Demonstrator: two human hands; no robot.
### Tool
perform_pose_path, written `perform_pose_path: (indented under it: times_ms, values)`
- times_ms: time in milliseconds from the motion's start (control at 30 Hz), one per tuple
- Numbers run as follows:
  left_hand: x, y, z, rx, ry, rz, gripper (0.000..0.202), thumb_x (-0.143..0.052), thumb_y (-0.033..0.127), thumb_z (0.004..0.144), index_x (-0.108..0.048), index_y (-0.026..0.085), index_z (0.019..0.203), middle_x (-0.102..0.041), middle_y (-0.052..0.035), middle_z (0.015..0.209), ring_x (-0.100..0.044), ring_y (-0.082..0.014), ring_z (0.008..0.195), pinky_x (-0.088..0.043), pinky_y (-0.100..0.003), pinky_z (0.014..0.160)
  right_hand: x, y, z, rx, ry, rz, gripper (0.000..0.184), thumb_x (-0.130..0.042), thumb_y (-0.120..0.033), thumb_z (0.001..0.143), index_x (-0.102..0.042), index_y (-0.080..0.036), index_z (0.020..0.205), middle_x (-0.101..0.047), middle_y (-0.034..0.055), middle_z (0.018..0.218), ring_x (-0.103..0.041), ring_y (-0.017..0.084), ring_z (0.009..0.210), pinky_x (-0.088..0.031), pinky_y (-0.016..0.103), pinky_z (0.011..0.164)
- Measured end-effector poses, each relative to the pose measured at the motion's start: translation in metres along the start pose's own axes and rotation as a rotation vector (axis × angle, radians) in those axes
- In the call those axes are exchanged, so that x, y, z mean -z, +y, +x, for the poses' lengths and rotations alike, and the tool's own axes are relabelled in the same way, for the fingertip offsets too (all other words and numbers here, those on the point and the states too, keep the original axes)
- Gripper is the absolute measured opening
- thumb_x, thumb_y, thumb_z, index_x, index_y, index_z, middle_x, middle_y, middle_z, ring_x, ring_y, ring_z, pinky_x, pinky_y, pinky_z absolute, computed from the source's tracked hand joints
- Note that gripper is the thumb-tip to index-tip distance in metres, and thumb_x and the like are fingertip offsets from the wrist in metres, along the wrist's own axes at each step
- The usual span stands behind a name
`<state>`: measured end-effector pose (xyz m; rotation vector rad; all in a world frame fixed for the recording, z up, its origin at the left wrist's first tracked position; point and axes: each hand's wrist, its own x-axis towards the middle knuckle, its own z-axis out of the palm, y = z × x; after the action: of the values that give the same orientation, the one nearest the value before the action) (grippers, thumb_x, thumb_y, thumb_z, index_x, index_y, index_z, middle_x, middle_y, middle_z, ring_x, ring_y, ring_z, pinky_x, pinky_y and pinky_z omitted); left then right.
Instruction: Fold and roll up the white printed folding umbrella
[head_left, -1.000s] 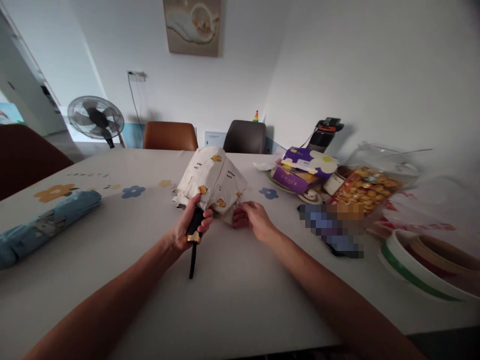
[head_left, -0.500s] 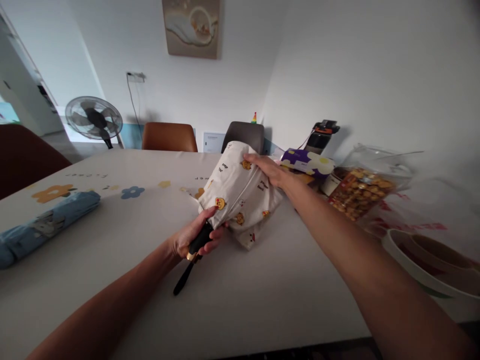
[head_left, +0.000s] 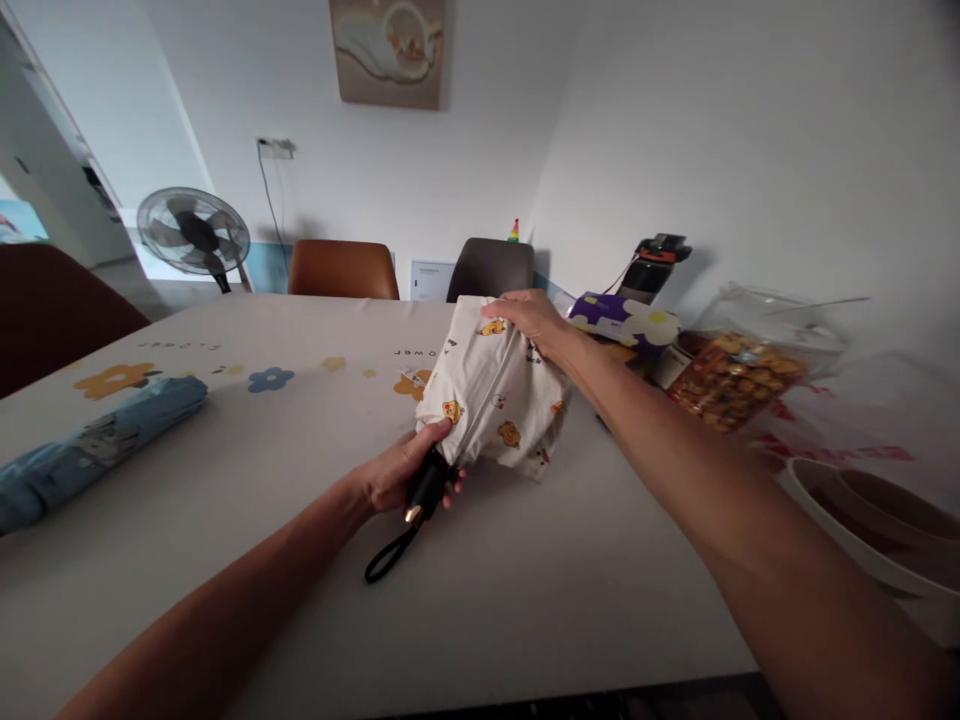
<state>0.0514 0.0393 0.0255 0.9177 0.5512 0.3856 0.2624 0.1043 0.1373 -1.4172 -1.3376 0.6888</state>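
A white folding umbrella (head_left: pixel 480 385) with yellow cartoon chick prints is held above the table, its canopy loosely gathered. My left hand (head_left: pixel 409 470) is wrapped round the black handle and the lower edge of the canopy, thumb on the fabric. A black wrist strap (head_left: pixel 391 558) hangs from the handle's end. At the far end of the canopy, my right hand (head_left: pixel 529 318) grips the cloth between thumb and fingers. Some of the right fingers are hidden behind the fabric.
On the left of the white table (head_left: pixel 300 580) lies a closed blue umbrella (head_left: pixel 105 440). To the right are a purple tissue pack (head_left: pixel 622 320), a black bottle (head_left: pixel 651 270), a clear snack container (head_left: pixel 739 375) and bowls (head_left: pixel 870 520). Chairs (head_left: pixel 343 268) stand beyond.
The white umbrella has shifted slightly right and turned, its canopy spreading more to the right. The strap now shows as a loop. Both hands keep their hold.
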Motion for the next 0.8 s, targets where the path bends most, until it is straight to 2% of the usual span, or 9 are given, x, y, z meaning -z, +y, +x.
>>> perform_pose_path:
  times_ms: [67, 167, 233, 333, 433, 500, 567, 667, 800]
  values:
    - [-0.004, 0.0, 0.0, -0.063, 0.11, 0.039, 0.049, -0.058, 0.058, 0.072, -0.054, 0.011, 0.087, -0.06, -0.0082, 0.07, -0.058, -0.0157, 0.058, -0.05, -0.029, 0.051, 0.002, 0.0, 0.006, 0.005, 0.003, -0.076, 0.016, -0.067, -0.026, 0.057, -0.056, -0.014, 0.054, -0.046, -0.0048, 0.045, -0.04, 0.008, 0.044, -0.029, 0.021, 0.044]
    - [-0.008, 0.001, -0.003, -0.075, 0.109, 0.051, 0.048, -0.065, 0.052, 0.069, -0.055, 0.012, 0.092, -0.061, -0.0082, 0.074, -0.06, -0.0164, 0.059, -0.051, -0.031, 0.054, -0.002, -0.002, 0.014, 0.04, -0.02, -0.206, 0.017, -0.065, -0.027, 0.059, -0.055, -0.014, 0.053, -0.041, -0.0057, 0.045, -0.038, 0.007, 0.045, -0.026, 0.021, 0.045]
    - [-0.009, 0.0, -0.004, -0.045, 0.11, 0.085, 0.047, -0.069, 0.051, 0.065, -0.056, 0.012, 0.088, -0.06, -0.006, 0.07, -0.056, -0.0131, 0.051, -0.047, -0.027, 0.048, -0.011, -0.003, 0.019, 0.09, -0.027, -0.311, 0.021, -0.065, -0.028, 0.06, -0.052, -0.014, 0.05, -0.037, -0.0057, 0.045, -0.036, 0.007, 0.047, -0.024, 0.022, 0.045]
    - [-0.007, -0.003, -0.002, -0.05, 0.198, 0.14, 0.04, -0.072, 0.047, 0.064, -0.054, 0.013, 0.075, -0.054, -0.0005, 0.059, -0.045, -0.0072, 0.04, -0.039, -0.021, 0.038, -0.026, -0.002, 0.024, 0.123, -0.024, -0.432, 0.028, -0.065, -0.032, 0.061, -0.047, -0.015, 0.047, -0.033, -0.0047, 0.046, -0.035, 0.008, 0.049, -0.023, 0.024, 0.047]
    - [-0.002, -0.006, 0.002, -0.065, 0.269, 0.108, 0.036, -0.07, 0.044, 0.065, -0.049, 0.015, 0.067, -0.048, 0.0031, 0.052, -0.039, -0.0055, 0.036, -0.034, -0.02, 0.034, -0.032, 0.004, 0.028, 0.107, -0.006, -0.461, 0.038, -0.063, -0.046, 0.067, -0.044, -0.017, 0.05, -0.034, -0.0032, 0.048, -0.038, 0.011, 0.052, -0.028, 0.025, 0.051]
    - [0.001, -0.006, 0.003, -0.038, 0.26, 0.045, 0.035, -0.069, 0.041, 0.067, -0.045, 0.016, 0.062, -0.044, 0.0046, 0.049, -0.037, -0.0048, 0.036, -0.032, -0.019, 0.034, -0.026, 0.01, 0.031, 0.104, 0.006, -0.433, 0.045, -0.055, -0.058, 0.072, -0.046, -0.017, 0.054, -0.041, -0.0013, 0.051, -0.043, 0.013, 0.055, -0.033, 0.026, 0.056]
    - [0.003, -0.005, 0.004, -0.014, 0.217, -0.031, 0.033, -0.066, 0.038, 0.069, -0.043, 0.017, 0.061, -0.042, 0.0054, 0.049, -0.036, -0.0041, 0.036, -0.032, -0.018, 0.034, -0.015, 0.017, 0.033, 0.097, 0.043, -0.386, 0.05, -0.046, -0.064, 0.077, -0.051, -0.017, 0.061, -0.049, 0.0012, 0.057, -0.049, 0.015, 0.06, -0.037, 0.027, 0.061]
    - [0.004, -0.002, 0.004, -0.016, 0.188, -0.115, 0.028, -0.064, 0.033, 0.071, -0.042, 0.017, 0.063, -0.042, 0.0058, 0.05, -0.034, -0.0034, 0.036, -0.031, -0.017, 0.034, 0.009, 0.03, 0.029, 0.038, 0.116, -0.356, 0.051, -0.04, -0.063, 0.081, -0.057, -0.016, 0.068, -0.058, 0.0051, 0.067, -0.055, 0.017, 0.066, -0.04, 0.028, 0.066]
    - [0.005, 0.001, 0.004, -0.034, 0.2, -0.14, 0.026, -0.063, 0.031, 0.073, -0.042, 0.017, 0.064, -0.042, 0.0062, 0.05, -0.033, -0.0034, 0.036, -0.031, -0.017, 0.033, 0.033, 0.046, 0.008, -0.092, 0.075, -0.351, 0.05, -0.041, -0.06, 0.082, -0.06, -0.016, 0.068, -0.064, 0.0086, 0.076, -0.058, 0.019, 0.067, -0.043, 0.03, 0.062]
